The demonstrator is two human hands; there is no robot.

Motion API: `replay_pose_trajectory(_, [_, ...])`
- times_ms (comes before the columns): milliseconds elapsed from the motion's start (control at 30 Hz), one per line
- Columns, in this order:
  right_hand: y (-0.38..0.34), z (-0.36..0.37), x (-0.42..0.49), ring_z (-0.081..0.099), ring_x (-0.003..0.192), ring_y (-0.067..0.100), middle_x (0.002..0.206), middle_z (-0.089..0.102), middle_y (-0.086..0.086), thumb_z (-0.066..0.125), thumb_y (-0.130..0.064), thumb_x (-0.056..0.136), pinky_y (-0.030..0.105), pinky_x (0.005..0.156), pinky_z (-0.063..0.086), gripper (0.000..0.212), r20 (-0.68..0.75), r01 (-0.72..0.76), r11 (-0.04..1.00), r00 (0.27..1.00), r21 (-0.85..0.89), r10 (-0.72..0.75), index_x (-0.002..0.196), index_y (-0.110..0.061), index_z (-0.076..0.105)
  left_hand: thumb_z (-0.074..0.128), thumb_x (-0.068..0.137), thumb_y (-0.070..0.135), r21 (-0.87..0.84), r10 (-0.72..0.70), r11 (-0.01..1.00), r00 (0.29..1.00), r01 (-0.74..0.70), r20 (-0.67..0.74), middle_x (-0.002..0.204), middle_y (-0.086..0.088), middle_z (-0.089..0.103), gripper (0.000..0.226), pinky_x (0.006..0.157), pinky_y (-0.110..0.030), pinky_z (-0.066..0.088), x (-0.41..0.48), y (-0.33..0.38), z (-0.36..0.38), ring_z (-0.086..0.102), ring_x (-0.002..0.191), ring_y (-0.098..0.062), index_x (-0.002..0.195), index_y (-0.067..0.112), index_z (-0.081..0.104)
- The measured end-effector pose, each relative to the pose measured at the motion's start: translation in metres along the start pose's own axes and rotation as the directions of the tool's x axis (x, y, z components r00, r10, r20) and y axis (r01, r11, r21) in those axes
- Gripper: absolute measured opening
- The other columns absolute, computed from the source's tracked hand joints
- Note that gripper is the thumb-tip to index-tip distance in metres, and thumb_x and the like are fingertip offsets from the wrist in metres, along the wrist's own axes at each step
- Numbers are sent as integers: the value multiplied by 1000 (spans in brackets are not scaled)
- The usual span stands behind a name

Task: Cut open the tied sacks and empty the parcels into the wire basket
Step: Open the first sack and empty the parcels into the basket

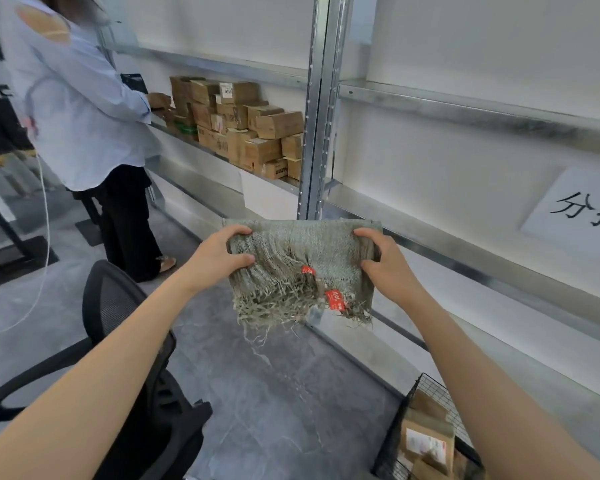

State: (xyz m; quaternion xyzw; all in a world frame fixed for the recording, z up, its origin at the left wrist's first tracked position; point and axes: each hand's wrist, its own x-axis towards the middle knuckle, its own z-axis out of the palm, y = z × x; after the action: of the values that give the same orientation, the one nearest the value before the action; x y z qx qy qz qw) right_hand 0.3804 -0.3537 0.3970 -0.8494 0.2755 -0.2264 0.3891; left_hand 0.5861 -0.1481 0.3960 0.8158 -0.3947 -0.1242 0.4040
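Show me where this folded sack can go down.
The shelf right of the post looks bare along the wall below the sign. The floor between chair and basket is bare too. Crowded: left of the post, where boxes are stacked, and the basket, which holds parcels.

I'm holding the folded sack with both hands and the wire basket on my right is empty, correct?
Not quite. The left hand and right hand do hold the folded sack, and the basket is on your right, but it is not empty: the head view shows parcels in it.
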Motion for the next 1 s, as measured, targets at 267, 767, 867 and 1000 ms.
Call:
replay_pose_trajectory(267, [37, 27, 81, 40, 119, 17, 130, 42, 9, 47, 11, 85, 23, 99, 30, 57, 13, 10, 1000, 1000, -22, -10, 132, -22, 50, 70, 83, 24, 58, -40, 998, 999, 39, 5, 122, 2, 54, 46, 95, -38, 45, 76, -33, 11, 56, 104, -21, 125, 26, 51])
replay_pose_trajectory(767, [173, 89, 269, 39, 104, 11, 127, 38, 7, 47, 5, 88, 17, 94, 29, 55, 159, -173, 981, 970, -93, 186, 136, -23, 47, 65, 87, 20, 191, -203, 963, 978, 190, 53, 135, -5, 51, 49, 88, -26, 31, 273, -134, 118, 47, 120, -24, 133, 17, 48])
replay_pose_trajectory(867, [200, 114, 284, 40, 102, 11, 127, 38, 8, 47, 5, 89, 13, 91, 29, 54, 179, -221, 969, 954, -112, 238, 136, -22, 46, 64, 88, 21, 235, -240, 949, 965, 210, 106, 133, -10, 52, 50, 88, -28, 33, 289, -167, 140, 48, 119, -27, 135, 15, 46])
replay_pose_trajectory(1000, [239, 152, 294, 44, 96, 14, 122, 39, 5, 46, 6, 89, -4, 63, 33, 53, 164, -313, 945, 931, -98, 325, 134, -22, 48, 59, 91, 26, 314, -290, 924, 937, 220, 197, 126, -17, 48, 52, 96, -37, 35, 307, -220, 170, 46, 117, -33, 138, 21, 38])
